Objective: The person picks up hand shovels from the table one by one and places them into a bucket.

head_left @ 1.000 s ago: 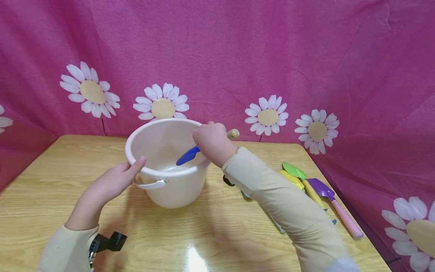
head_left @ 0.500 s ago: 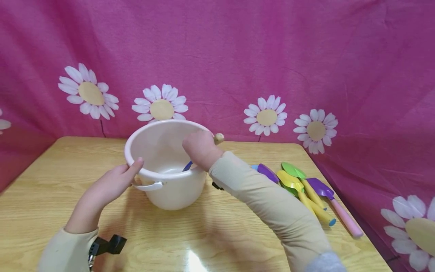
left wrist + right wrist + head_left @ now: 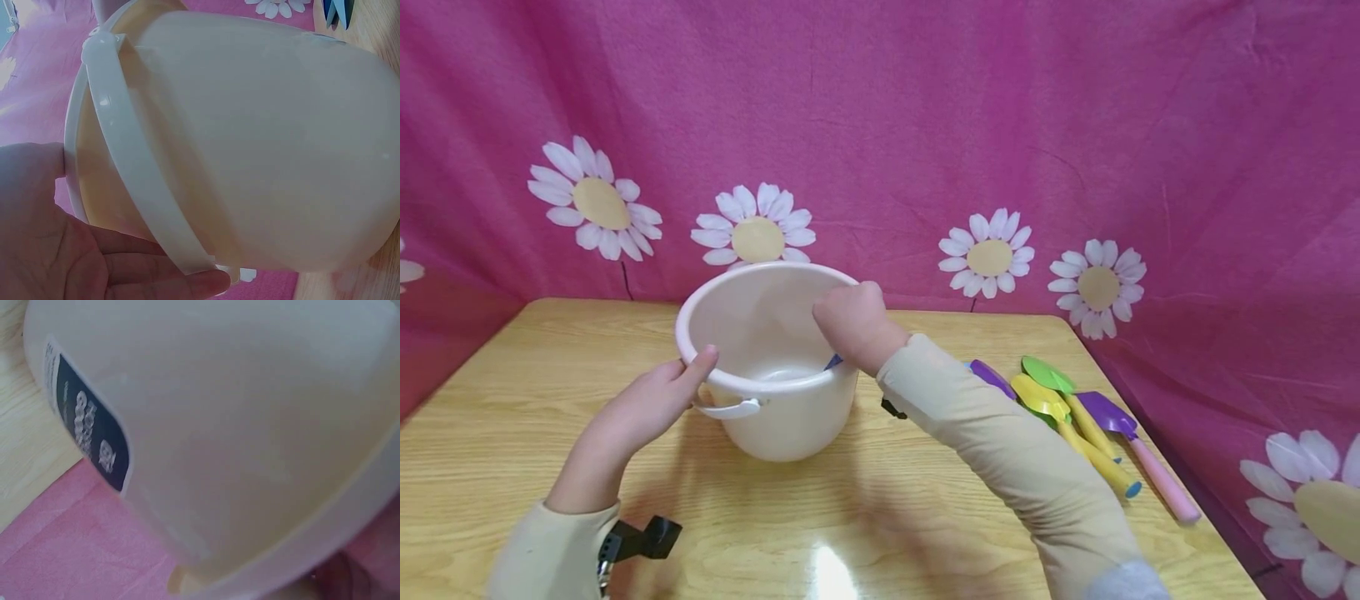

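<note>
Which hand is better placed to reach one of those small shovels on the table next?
Probably the right hand: it is nearer the shovels, on that side of the table. The left hand, farther off, grips the bucket. The right, though, seems to hold a blue tool.

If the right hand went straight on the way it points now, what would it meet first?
Most likely the far inner wall of the white bucket: in the head view, the right hand points across its opening. Depth is unclear, so it might pass above the rim instead.
</note>
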`<state>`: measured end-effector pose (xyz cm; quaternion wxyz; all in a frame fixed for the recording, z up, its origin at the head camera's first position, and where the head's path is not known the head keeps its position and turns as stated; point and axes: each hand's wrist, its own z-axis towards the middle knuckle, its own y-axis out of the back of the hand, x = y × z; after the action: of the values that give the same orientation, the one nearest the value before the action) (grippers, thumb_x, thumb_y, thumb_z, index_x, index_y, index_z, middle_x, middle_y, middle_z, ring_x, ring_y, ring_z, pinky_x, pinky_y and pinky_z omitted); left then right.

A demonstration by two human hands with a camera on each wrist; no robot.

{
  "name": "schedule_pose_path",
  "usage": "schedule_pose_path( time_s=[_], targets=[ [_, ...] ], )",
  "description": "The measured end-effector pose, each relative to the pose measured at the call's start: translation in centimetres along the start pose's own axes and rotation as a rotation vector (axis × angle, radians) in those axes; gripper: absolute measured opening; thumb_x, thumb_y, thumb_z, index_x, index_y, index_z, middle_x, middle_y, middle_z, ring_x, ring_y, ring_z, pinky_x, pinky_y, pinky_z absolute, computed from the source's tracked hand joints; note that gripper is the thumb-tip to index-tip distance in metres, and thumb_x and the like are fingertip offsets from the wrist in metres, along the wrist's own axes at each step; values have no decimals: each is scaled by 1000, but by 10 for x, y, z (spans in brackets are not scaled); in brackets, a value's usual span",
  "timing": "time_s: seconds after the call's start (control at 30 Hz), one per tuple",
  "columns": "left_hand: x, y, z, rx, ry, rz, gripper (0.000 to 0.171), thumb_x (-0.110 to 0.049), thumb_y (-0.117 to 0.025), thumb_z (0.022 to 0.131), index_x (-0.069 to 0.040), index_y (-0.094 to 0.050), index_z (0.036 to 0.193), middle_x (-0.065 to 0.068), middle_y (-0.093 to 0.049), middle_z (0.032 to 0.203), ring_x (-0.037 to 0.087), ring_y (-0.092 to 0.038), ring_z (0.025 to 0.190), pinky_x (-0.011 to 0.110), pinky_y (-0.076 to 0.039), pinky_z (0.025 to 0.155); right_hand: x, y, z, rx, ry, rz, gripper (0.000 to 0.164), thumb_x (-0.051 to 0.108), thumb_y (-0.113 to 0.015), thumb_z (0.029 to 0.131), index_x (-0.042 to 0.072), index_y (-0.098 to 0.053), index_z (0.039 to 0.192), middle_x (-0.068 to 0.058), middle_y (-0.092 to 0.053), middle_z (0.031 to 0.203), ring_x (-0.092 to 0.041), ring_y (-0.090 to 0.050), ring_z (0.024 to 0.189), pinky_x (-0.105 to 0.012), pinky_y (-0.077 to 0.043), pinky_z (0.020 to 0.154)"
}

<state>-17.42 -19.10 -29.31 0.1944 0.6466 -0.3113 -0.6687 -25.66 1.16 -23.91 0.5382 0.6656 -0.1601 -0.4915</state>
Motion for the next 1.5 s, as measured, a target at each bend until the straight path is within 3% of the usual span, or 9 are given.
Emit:
schedule_pose_path(
  time_s=[0.13, 0.33, 0.63, 0.9, 1.23, 1.5],
  targets=[
    [0, -1, 0, 5, -1, -7, 68, -48, -19, 96, 7, -33, 132, 28, -43, 123, 41, -44, 107, 58, -36, 82, -10, 1, -4, 17, -33, 67, 4, 15, -59, 77, 16, -60, 73, 2, -58, 66, -15, -53, 58, -37, -46, 51],
    [0, -2, 0, 4, -4, -19, 69, -49, -19, 95, 8, -31, 133, 28, -42, 124, 41, -44, 107, 58, -36, 82, -23, 4, -7, 5, -147, 168, 15, 21, -51, 85, 14, -61, 78, -1, -58, 69, -18, -54, 60, -38, -47, 53],
    [-1, -1, 0, -3, -17, -8, 67, -47, -19, 96, 8, -33, 132, 28, -44, 120, 40, -45, 104, 57, -37, 81, -44, 2, -18, -1, -249, 306, 17, 25, -50, 86, 11, -59, 86, -4, -58, 73, -23, -59, 72, -43, -46, 57],
    [0, 0, 1, -4, -10, -9, 67, -48, -19, 96, 7, -30, 133, 28, -43, 120, 39, -45, 102, 56, -37, 80, -58, -12, -30, -10, -235, 298, 13, 22, -55, 81, 10, -59, 83, -9, -61, 76, -29, -60, 74, -47, -45, 57],
    [-1, -1, 0, -6, -5, -2, 68, -48, -19, 96, 9, -32, 131, 28, -45, 119, 39, -46, 101, 55, -38, 80, -74, -33, -42, 73, -254, 323, 11, 21, -54, 79, 11, -57, 80, -4, -57, 67, -23, -58, 69, -46, -43, 53],
    [-1, -1, 1, 8, -1, -12, 67, -48, -20, 95, 6, -32, 133, 28, -41, 124, 40, -44, 104, 56, -37, 81, -87, -56, -52, 134, -296, 375, 12, 24, -54, 81, 12, -57, 78, 0, -56, 68, -19, -56, 70, -47, -42, 61]
  ],
)
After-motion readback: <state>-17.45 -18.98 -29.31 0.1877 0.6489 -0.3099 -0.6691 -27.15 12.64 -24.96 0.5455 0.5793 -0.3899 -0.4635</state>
